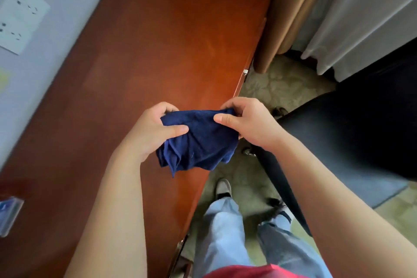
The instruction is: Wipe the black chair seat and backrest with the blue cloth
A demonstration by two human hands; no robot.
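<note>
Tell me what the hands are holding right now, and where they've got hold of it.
Both hold the blue cloth: left hand pinches its left upper edge, right hand its right upper corner; the rest hangs.

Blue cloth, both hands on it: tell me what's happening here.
A person standing by the wooden desk holds the blue cloth up in both hands, left hand pinching one side, right hand the other, seemingly folding or bunching it. The black chair sits to their right, and the cloth isn't touching it, so wiping hasn't begun.
</note>
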